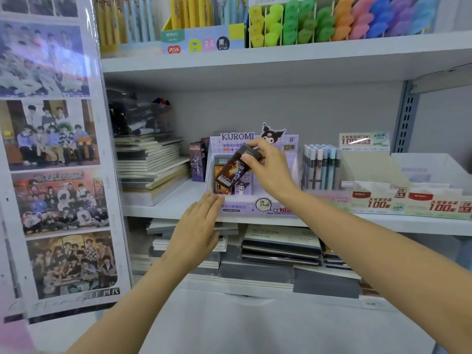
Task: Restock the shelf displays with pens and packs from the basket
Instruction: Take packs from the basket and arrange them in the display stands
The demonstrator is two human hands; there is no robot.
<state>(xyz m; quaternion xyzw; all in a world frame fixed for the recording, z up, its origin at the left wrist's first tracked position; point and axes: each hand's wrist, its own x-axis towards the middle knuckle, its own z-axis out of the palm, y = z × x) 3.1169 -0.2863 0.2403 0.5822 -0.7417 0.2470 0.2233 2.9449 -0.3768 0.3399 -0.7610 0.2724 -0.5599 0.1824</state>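
At centre frame, pinches a dark pack [233, 169] by its top in the right hand [268, 169], tilted over the purple display box [255, 209]. Rests the left hand [199, 226], fingers [210, 203] straight, at the box's front left corner. Partly restocked, seemingly: this pack not yet seated; basket unseen.

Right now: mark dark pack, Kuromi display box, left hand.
dark pack [232, 170]: head view, printed front face.
Kuromi display box [245, 207]: head view, front lip.
left hand [198, 226]: head view, back of hand.

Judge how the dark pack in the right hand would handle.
Probably stiff: the dark pack shows straight edges though the right hand pinches one end. Likely light: fingertips alone carry it tilted. Glossy print may slip.
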